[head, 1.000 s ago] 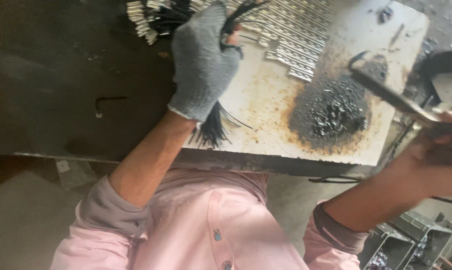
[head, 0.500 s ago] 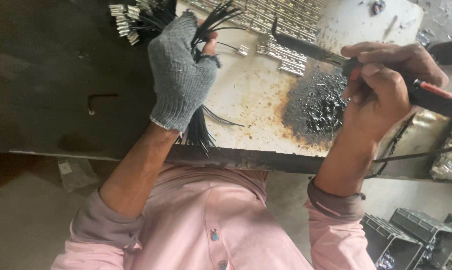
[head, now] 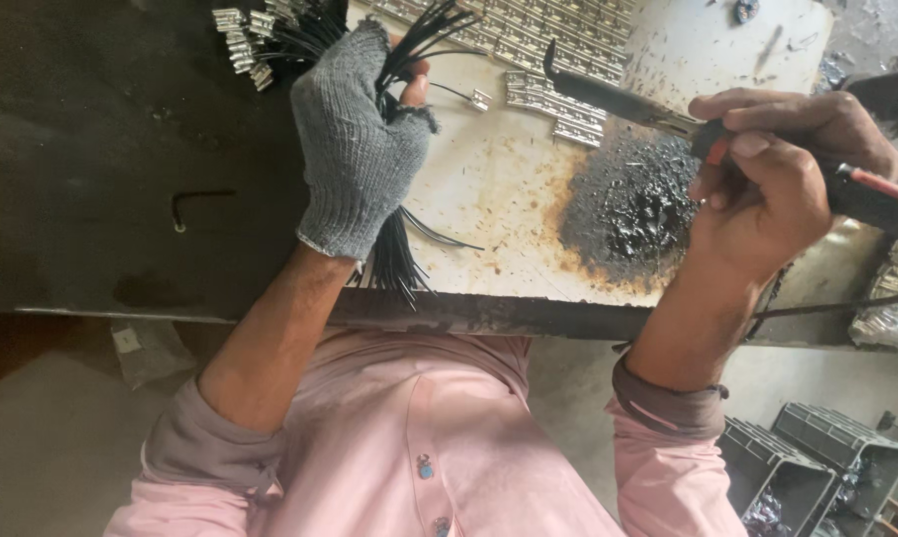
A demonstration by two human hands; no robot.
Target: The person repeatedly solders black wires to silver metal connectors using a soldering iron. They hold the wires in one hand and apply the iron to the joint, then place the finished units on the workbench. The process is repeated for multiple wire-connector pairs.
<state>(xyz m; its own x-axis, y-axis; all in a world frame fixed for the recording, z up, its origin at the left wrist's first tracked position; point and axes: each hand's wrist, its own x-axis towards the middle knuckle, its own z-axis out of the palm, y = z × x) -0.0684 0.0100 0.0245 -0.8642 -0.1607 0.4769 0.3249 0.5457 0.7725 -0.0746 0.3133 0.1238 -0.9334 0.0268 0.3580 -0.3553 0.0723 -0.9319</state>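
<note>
Scorched board (head: 499,199): left hand (head: 355,149) grips wire bundle (head: 394,254), right hand (head: 767,179) soldering iron (head: 618,99)

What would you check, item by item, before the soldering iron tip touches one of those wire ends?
1. Left hand grips the bundle of black wires: ok.
2. Left hand gloved: ok, though the thumb tip is bare.
3. Right hand holds the soldering iron by its handle: ok.
4. Iron tip apart from the wires: ok.
5. Single wire with terminal lying separate on the white board: ok.
6. Tip hot: cannot tell.
</note>
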